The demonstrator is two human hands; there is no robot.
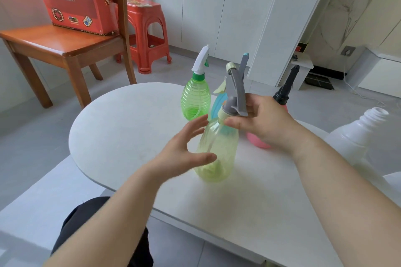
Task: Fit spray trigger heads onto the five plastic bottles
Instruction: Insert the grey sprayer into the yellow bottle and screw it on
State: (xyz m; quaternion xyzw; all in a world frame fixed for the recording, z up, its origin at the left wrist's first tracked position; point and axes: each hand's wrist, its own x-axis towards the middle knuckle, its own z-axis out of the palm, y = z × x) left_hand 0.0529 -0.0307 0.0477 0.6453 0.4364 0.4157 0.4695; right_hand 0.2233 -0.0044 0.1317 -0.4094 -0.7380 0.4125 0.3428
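Spreading across the lower middle of the view, pale round tabletop (121, 119), carrying the bottles toward its far right part. Off the right edge at about three o'clock from the work, large white bottle (355, 136), neck bare and threaded, no head on it yet. At twelve o'clock, bright green bottle (195, 97), upright, white trigger head already seated. Behind the work at one o'clock, a blue bottle (218, 104) mostly hidden, with a blue-tipped head rising above it; at two o'clock, pink bottle (257, 141) with a black head, half covered by the wrist.

Centre of attention: pale yellow-green bottle (217, 154), base resting on the tabletop, long axis leaning from roughly six o'clock at the base toward twelve, slightly one, at the neck. Sitting on that neck, grey trigger head (235, 93), nozzle pointing up and away.

Nearer to the joint by far, right hand (262, 123): thumb and fingers pinching the collar just under the grey head, coming in from four o'clock. Left hand (184, 154) spread wide, fingers fanned, gripping nothing, just beside the bottle's body at nine o'clock; contact with the plastic not clear.

Judging from this: collar probably needing a turn about the bottle's long axis, with the body braced from the left side to stop it spinning. Whether the threads have fully caught, cannot tell.
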